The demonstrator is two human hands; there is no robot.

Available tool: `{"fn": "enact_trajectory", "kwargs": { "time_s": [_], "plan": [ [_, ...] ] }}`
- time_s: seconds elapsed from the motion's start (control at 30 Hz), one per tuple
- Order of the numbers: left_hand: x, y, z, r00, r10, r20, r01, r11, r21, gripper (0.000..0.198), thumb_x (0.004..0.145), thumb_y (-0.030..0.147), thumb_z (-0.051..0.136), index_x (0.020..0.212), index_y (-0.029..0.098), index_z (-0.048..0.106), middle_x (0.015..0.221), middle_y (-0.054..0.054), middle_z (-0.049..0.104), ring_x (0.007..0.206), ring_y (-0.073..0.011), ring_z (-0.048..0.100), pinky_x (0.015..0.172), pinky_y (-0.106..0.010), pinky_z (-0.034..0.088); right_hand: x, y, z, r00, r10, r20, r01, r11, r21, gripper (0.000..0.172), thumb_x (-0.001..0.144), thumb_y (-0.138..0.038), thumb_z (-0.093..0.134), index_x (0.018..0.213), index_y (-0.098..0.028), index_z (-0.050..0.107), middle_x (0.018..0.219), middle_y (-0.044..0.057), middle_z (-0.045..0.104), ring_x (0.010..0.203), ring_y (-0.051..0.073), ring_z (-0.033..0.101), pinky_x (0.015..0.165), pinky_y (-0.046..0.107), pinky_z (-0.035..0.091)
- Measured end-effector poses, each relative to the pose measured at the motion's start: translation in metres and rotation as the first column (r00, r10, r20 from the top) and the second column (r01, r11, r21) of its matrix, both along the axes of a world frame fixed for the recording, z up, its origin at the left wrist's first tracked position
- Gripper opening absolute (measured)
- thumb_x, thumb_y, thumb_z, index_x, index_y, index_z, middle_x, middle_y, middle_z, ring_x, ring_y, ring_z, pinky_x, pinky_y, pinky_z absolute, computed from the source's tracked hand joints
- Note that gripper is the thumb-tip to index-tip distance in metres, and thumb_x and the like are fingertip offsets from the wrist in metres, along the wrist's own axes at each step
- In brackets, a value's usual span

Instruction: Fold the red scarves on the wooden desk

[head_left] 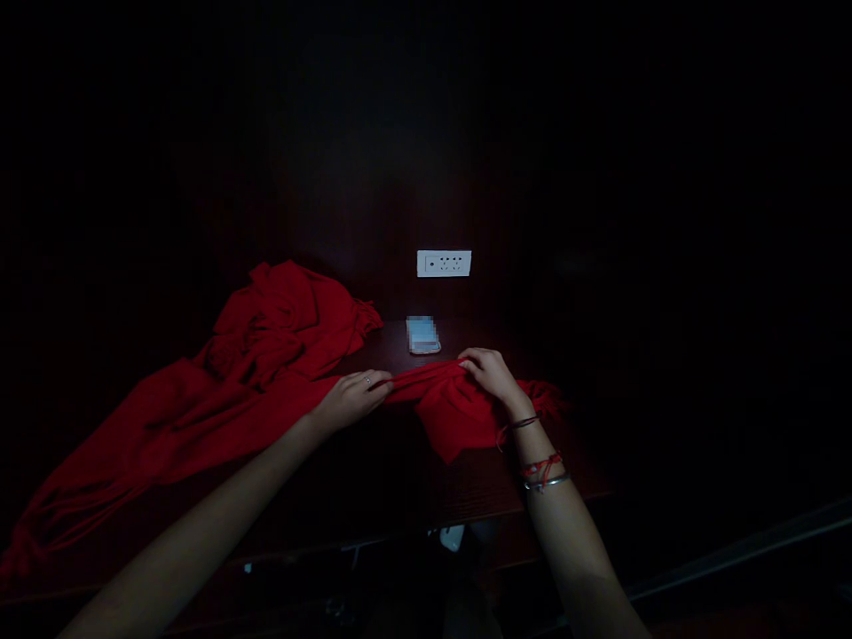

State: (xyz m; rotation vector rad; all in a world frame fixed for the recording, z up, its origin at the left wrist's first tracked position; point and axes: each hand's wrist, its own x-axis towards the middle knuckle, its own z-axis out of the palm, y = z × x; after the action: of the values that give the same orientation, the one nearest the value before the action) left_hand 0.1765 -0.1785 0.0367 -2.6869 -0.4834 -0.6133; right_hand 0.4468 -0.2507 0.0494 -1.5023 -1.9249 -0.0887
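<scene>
A long red fringed scarf [246,417] lies across the dark tabletop, heaped up at the back left and trailing to strands at the lower left. My left hand [352,397] is closed on its edge near the middle. A short way to the right, my right hand [489,371] pinches the same edge, and the cloth between the two hands is drawn into narrow folds. Below my right hand a loose part of the scarf hangs down onto the table, with fringe showing beyond the wrist.
A lit phone [423,335], partly pixelated, lies just behind the stretched cloth. On the dark wall above it is a white socket panel [444,264]. The table's front edge [459,522] runs below my hands, with a small pale object [452,537] under it. The surroundings are very dark.
</scene>
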Motion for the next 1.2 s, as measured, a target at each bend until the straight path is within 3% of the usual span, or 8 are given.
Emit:
{"fn": "enact_trajectory", "kwargs": {
  "time_s": [0.1,0.23,0.37,0.6,0.77,0.9,1.1,1.2],
  "plan": [
    [0.002,-0.005,0.020,0.984,-0.042,0.174,0.064,0.990,-0.126,0.025,0.083,0.025,0.032,0.087,0.017,0.055,0.093,-0.006,0.055,0.085,-0.0121,0.050,0.078,-0.023,0.038,0.000,-0.003,0.002,0.999,0.036,-0.029,-0.035,0.999,0.020,0.016,0.078,-0.023,0.045,0.077,-0.015,0.059,0.077,0.003,0.060,0.072,0.012,0.053,0.067,0.021,0.037],
    [0.005,0.000,0.033,0.994,-0.076,0.081,0.102,0.916,-0.387,0.022,0.080,0.027,0.036,0.076,0.017,0.056,0.074,-0.002,0.057,0.071,-0.0112,0.052,0.068,-0.022,0.040,-0.002,-0.003,0.003,0.996,0.093,-0.014,-0.093,0.996,0.005,0.019,0.079,-0.025,0.043,0.075,-0.015,0.059,0.074,0.003,0.059,0.069,0.012,0.052,0.066,0.021,0.037],
    [0.003,0.011,0.044,0.981,0.060,0.183,0.042,0.860,-0.508,0.021,0.076,0.031,0.039,0.072,0.015,0.054,0.071,-0.001,0.055,0.067,-0.0125,0.050,0.064,-0.023,0.038,-0.003,-0.001,0.001,0.994,0.101,0.036,-0.100,0.995,-0.016,0.021,0.080,-0.025,0.042,0.072,-0.014,0.058,0.070,0.003,0.058,0.066,0.012,0.051,0.064,0.021,0.037],
    [-0.001,0.022,0.038,0.961,0.110,0.255,0.157,0.545,-0.824,0.022,0.071,0.035,0.044,0.073,0.014,0.050,0.063,0.002,0.052,0.060,-0.0112,0.048,0.056,-0.021,0.037,-0.002,0.000,-0.001,0.992,0.108,0.061,-0.107,0.994,-0.030,0.023,0.081,-0.027,0.039,0.072,-0.015,0.057,0.069,0.004,0.057,0.065,0.012,0.051,0.063,0.022,0.037],
    [0.001,0.024,0.026,0.951,0.142,0.276,0.198,0.405,-0.893,0.021,0.066,0.035,0.050,0.069,0.014,0.051,0.061,0.003,0.050,0.059,-0.0103,0.047,0.056,-0.021,0.037,-0.001,0.002,-0.005,0.989,0.080,0.121,-0.070,0.994,-0.089,0.023,0.082,-0.026,0.038,0.076,-0.014,0.057,0.072,0.005,0.058,0.068,0.013,0.051,0.066,0.023,0.037],
    [-0.001,0.021,0.020,0.945,0.149,0.291,0.210,0.405,-0.890,0.022,0.065,0.035,0.053,0.063,0.014,0.050,0.059,0.003,0.049,0.060,-0.0101,0.047,0.056,-0.020,0.037,-0.007,0.002,-0.007,0.978,0.036,0.204,-0.010,0.992,-0.125,0.021,0.081,-0.026,0.041,0.079,-0.014,0.058,0.076,0.006,0.057,0.073,0.014,0.050,0.070,0.024,0.036],
    [0.003,0.011,0.011,0.938,0.147,0.316,0.176,0.583,-0.793,0.020,0.068,0.032,0.051,0.059,0.014,0.049,0.060,0.002,0.051,0.058,-0.0095,0.047,0.053,-0.019,0.036,-0.033,-0.002,-0.003,0.970,0.032,0.242,-0.019,0.998,-0.055,0.031,0.079,-0.033,0.044,0.104,-0.018,0.050,0.096,0.007,0.054,0.090,0.017,0.045,0.080,0.032,0.032],
    [0.008,0.006,0.010,0.920,0.147,0.363,0.205,0.607,-0.768,0.015,0.067,0.029,0.053,0.064,0.015,0.048,0.065,0.002,0.053,0.061,-0.0098,0.049,0.056,-0.020,0.038,-0.050,-0.004,-0.001,0.967,0.089,0.240,-0.087,0.996,-0.020,0.035,0.077,-0.038,0.044,0.107,-0.018,0.048,0.099,0.007,0.054,0.095,0.018,0.043,0.085,0.035,0.027]
  ]
}}
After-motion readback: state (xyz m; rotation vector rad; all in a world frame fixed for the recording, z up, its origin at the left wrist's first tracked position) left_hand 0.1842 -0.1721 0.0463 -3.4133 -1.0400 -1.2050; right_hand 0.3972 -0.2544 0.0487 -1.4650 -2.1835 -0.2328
